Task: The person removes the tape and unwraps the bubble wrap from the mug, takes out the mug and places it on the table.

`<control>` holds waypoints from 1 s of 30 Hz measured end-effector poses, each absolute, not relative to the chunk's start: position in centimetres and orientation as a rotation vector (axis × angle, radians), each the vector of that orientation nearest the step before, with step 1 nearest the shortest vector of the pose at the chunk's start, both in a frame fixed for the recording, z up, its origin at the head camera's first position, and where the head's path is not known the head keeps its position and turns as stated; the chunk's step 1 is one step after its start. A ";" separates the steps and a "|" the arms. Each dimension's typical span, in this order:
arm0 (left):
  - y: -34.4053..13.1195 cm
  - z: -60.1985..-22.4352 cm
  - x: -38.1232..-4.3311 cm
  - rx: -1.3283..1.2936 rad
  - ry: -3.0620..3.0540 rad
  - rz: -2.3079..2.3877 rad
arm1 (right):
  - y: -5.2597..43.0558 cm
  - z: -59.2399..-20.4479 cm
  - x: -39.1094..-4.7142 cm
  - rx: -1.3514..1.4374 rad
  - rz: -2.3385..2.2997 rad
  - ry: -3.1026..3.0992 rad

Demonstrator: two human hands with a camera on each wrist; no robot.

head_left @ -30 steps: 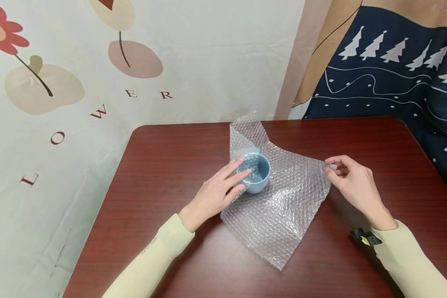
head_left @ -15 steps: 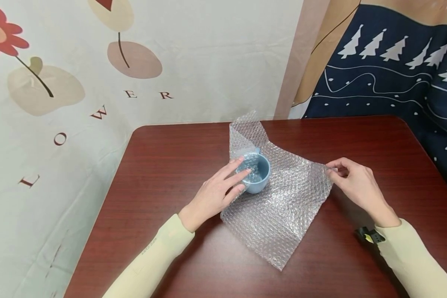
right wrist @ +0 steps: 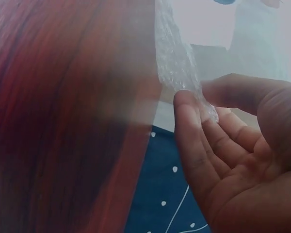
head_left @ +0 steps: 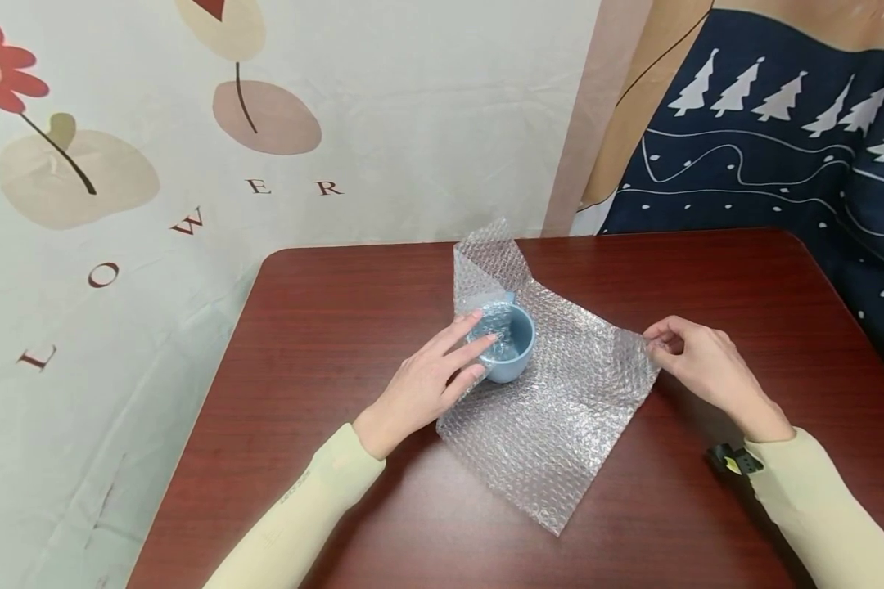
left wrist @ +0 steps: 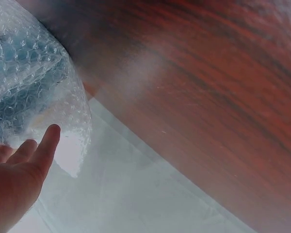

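A light blue mug stands on a sheet of bubble wrap, its left side covered by a folded-over part that dips into its mouth. My left hand rests on that covered side with fingers spread and fairly straight, pressing the wrap against the mug. In the left wrist view the bubble wrap lies over the blue mug, beyond my fingers. My right hand pinches the sheet's right corner between thumb and fingers. The pinched bubble wrap shows in the right wrist view too.
Everything lies on a dark red-brown wooden table with rounded far corners. Behind it hangs a pale cloth with flowers and letters. A navy cloth with white trees hangs at the right. One wrap corner stands up near the far edge.
My right hand has moved slightly toward me and a little right, with the pinched corner, and the sheet lies somewhat flatter there. My left hand and the mug have stayed in place.
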State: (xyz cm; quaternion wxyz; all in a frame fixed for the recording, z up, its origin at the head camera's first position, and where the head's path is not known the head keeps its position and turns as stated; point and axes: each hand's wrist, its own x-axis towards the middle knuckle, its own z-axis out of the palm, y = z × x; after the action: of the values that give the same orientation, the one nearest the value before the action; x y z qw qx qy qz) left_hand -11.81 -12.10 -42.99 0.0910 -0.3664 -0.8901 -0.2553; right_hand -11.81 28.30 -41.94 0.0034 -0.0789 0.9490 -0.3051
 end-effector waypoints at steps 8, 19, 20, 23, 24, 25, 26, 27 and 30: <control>-12.1 -42.9 -11.8 -1.090 -2.647 -0.759 | 28.8 -42.5 -12.3 -0.245 -0.888 2.937; -12.2 -43.0 -11.8 -1.096 -2.635 -0.760 | 29.2 -42.8 -12.9 -0.287 -0.794 2.902; -12.2 -43.0 -11.8 -1.097 -2.635 -0.759 | 29.2 -42.9 -13.0 -0.286 -0.784 2.896; -12.2 -43.0 -11.9 -1.099 -2.634 -0.750 | 29.2 -42.9 -13.1 -0.272 -0.754 2.876; -12.2 -43.0 -11.9 -1.100 -2.634 -0.747 | 29.2 -42.9 -13.2 -0.267 -0.746 2.868; -12.2 -43.0 -11.9 -1.102 -2.633 -0.745 | 29.2 -42.9 -13.2 -0.263 -0.739 2.862; -12.2 -43.0 -11.9 -1.104 -2.630 -0.744 | 29.2 -43.0 -13.3 -0.260 -0.730 2.857; -12.2 -43.0 -12.0 -1.106 -2.629 -0.743 | 29.2 -43.0 -13.3 -0.257 -0.724 2.851; -12.2 -43.1 -12.0 -1.112 -2.622 -0.742 | 29.2 -43.1 -13.4 -0.257 -0.708 2.838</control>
State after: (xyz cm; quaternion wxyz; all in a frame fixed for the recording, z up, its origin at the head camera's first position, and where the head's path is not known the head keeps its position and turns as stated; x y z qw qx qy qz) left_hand -12.01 -12.15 -43.09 0.0992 -0.3761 -0.8864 -0.2509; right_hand -13.38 29.18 -43.07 0.1025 -0.0869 0.9614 -0.2400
